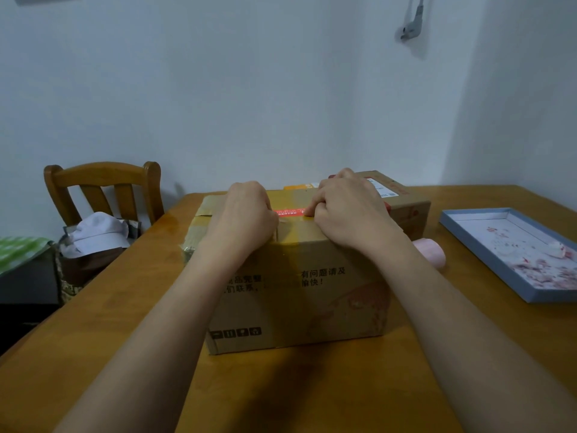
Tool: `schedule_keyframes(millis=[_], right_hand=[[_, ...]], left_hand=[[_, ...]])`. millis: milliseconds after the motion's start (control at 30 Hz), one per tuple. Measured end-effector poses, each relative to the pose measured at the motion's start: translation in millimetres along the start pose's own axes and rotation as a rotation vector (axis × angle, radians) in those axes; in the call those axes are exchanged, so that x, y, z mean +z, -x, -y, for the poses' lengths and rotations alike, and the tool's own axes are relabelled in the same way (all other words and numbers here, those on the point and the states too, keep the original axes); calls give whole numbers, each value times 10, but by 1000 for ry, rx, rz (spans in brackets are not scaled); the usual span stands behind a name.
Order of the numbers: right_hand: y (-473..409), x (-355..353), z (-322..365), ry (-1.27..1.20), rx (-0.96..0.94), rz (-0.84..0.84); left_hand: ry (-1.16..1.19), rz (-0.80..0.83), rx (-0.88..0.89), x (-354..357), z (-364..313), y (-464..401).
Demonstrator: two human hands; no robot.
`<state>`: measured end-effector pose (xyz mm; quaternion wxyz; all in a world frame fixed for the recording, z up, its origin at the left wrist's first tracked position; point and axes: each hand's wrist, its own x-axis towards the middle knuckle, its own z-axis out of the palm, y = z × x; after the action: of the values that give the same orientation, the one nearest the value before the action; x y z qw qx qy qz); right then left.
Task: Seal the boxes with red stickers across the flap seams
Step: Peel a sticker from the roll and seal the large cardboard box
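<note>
Box: a brown cardboard carton [299,276] with printed black characters stands in the middle of the wooden table [125,323].
Sticker: a red rectangular sticker [288,212] lies across the top flap seam, between the two hands.
Left hand [245,214]: rests on the carton top, fingers curled under; what they grasp, if anything, I cannot tell.
Right hand [349,210]: fingers bent, thumb tip apparently pressing the sticker's right end.
Behind: a second brown cardboard box [406,207], just beside the first.
Right: a shallow blue-rimmed box lid [487,248].
Left: a wooden chair [103,185].
</note>
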<state>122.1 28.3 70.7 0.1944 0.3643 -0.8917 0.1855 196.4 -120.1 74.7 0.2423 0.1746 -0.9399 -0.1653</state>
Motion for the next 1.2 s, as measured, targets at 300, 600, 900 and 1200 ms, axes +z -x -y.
schedule_keyframes(millis=[300,600,900,1200], right_hand=[[57,-58,31,-117,175,-25],[43,-111,-28,-397,277,-76],[-4,-2,-82,-329,182,35],[-39,37,-102,-258,162,48]], left_hand=[[18,-41,-35,1,27,-34],[228,-172,-66,-127,72,84],[152,-30,-28,-107,30,97],[71,-45,-60,-49,39,49]])
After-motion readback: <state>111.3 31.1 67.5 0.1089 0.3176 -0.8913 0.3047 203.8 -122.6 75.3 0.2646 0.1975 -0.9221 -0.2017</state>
